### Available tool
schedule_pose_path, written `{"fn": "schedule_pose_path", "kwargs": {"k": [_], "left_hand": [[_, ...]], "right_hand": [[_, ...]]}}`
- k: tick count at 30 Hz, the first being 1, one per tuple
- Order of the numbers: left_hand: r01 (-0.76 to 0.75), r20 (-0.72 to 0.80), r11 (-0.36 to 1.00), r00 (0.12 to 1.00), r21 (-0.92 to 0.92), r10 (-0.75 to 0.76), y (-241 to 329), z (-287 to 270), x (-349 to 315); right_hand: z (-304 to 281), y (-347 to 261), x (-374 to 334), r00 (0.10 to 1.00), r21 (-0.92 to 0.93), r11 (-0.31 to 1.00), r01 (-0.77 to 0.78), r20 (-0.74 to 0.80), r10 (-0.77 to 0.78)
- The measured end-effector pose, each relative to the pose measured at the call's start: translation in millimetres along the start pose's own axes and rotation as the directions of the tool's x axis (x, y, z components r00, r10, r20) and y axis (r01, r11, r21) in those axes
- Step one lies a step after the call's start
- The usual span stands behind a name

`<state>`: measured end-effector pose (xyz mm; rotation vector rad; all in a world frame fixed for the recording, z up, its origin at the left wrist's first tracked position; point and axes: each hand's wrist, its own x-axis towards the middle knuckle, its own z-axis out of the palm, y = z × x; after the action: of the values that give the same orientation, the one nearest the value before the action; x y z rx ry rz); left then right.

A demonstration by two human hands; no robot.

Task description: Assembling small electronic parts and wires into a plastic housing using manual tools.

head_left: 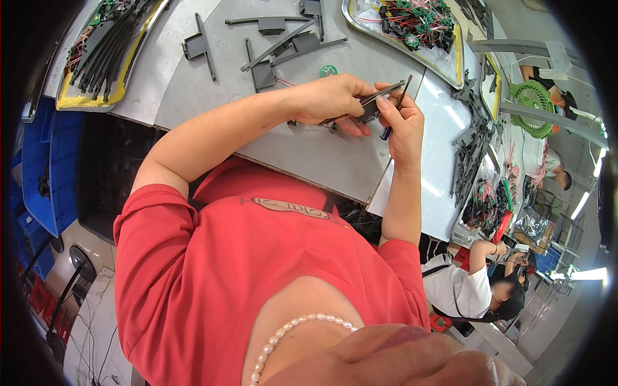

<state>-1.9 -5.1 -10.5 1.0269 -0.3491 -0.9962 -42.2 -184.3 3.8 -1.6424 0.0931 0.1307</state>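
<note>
My left hand (pixel 331 100) is closed round a dark grey plastic part (pixel 370 110) with a long thin bar and a flat plate, held over the grey table. Between the fingers of my right hand (pixel 402 122) is a slim dark tool with a blue end (pixel 385 133); its exact kind is hard to make out. The right thumb meets the part near its bar's end. Just beyond my left hand a small round green circuit board (pixel 328 70) lies on the table. Several similar grey plastic parts (pixel 270 26) are scattered farther off.
At the far left stands a yellow-edged tray (pixel 116 90) of long dark strips. Another tray (pixel 458 58) at the far right holds wired green boards. Dark parts pile up (pixel 470 161) along the right. A green fan (pixel 533 106) and co-workers (pixel 460 286) are at right.
</note>
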Motion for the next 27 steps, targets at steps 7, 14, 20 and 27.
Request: {"fn": "schedule_pose_path", "kwargs": {"k": [7, 14, 20, 27], "left_hand": [[0.052, 0.054, 0.995, 0.997, -0.088, -0.047, 2.3, -2.4, 0.7], [-0.019, 0.037, 0.998, 0.999, -0.053, 0.021, 1.3, 0.3, -0.3], [0.010, 0.020, 1.000, 1.000, -0.028, -0.010, 0.9, 0.5, 1.0], [-0.009, -0.016, 0.996, 1.000, 0.093, 0.010, -1.5, 1.7, 0.6]], "right_hand": [[-2.0, -2.1, -0.9, 0.999, 0.044, 0.999, 0.023, 0.023, -0.024], [-0.6, -0.7, -1.2, 1.000, -0.024, 1.000, 0.020, -0.008, -0.020], [0.5, -0.5, -1.1, 0.999, -0.047, 0.999, 0.025, -0.027, -0.026], [4.5, -0.8, -2.3, 0.998, -0.063, 0.998, 0.031, -0.047, -0.034]]}}
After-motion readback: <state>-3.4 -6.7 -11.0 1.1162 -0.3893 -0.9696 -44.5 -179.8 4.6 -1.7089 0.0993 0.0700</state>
